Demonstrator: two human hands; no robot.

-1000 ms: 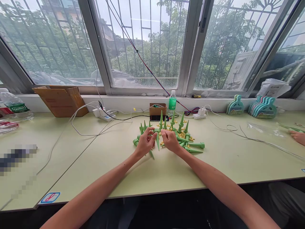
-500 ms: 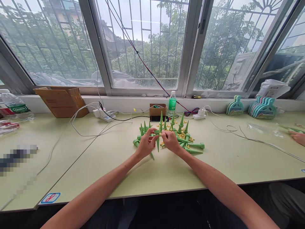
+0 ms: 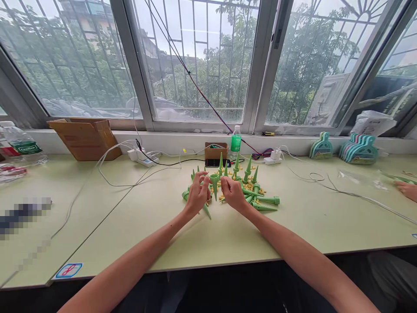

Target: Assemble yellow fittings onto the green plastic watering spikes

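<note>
A green plastic watering spike (image 3: 214,186) hangs point down between my hands, its round, cup-like top facing up. My left hand (image 3: 198,194) pinches it by the side of the top. Close to its right side, my right hand (image 3: 233,192) is closed with the fingers curled; whatever they hold is hidden. Behind and to the right are several more green spikes (image 3: 248,168), some upright on their caps, others lying down, like the capped spike (image 3: 269,199) at right. Small yellow pieces (image 3: 260,190) are scattered among them. Another spike (image 3: 207,211) lies under my left hand.
A small brown box (image 3: 216,152), a phone (image 3: 213,163) and a green-labelled bottle (image 3: 236,141) stand behind the spikes. Cables and a power strip (image 3: 146,160) run along the back. Another person's hand (image 3: 406,190) is at the far right. A large cardboard box (image 3: 85,141) stands left.
The spike in my left hand has tipped so its open top shows, and has risen slightly. My left fingers have shifted around it; my right hand stays nearly in place.
</note>
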